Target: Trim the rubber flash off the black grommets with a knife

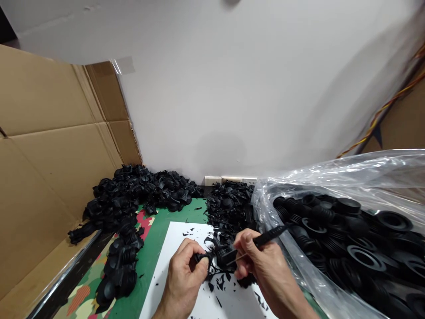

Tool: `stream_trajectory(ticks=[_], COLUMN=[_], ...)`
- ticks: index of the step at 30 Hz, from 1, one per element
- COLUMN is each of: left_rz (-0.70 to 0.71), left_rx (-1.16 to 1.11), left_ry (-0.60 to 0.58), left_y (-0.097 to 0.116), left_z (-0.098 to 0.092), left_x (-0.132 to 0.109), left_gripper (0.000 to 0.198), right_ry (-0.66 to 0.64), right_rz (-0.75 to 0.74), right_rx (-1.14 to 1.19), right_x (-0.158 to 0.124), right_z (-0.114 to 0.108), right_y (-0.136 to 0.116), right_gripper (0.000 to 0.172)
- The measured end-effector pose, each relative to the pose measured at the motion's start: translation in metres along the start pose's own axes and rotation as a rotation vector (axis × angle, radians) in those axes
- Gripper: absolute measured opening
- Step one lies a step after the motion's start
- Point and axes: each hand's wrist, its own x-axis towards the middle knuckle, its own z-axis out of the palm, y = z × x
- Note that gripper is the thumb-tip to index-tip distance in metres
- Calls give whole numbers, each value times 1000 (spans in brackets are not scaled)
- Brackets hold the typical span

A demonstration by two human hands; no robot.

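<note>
Over the white sheet, my left hand pinches a small black rubber part between thumb and fingers; much of the part is hidden. Close by on the right, my right hand is closed around a black-handled craft knife. Its thin metal blade points down and left, beside a dark ribbed rubber piece lying between the hands. I cannot tell whether the blade touches that piece. Black trimmings are scattered on the sheet below both hands.
Ribbed black rubber parts are heaped at the back left, with more along the green mat. Behind my hands is a pile of black scraps. A clear plastic bag of rubber parts stands right, a cardboard box left.
</note>
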Motion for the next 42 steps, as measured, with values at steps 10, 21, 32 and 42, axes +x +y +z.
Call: stream_trajectory(ticks=[10,21,32,42], left_rz=[17,32,66,70], left_rx=[21,-4,18,23], left_ry=[-42,-43,-34,-20], left_y=[-1,0,-3,-4], left_z=[1,1,1,0], left_x=[0,-1,-2,0], left_gripper=[8,8,10,9], right_ry=[-87,-84,-60,-33], right_rz=[-123,-274,-181,-289], right_rx=[-82,-271,-205,-241], right_x=[-8,-6,-6,-9], right_z=[7,8,10,12], right_y=[-1,11,8,8], right_gripper=[32,21,28,23])
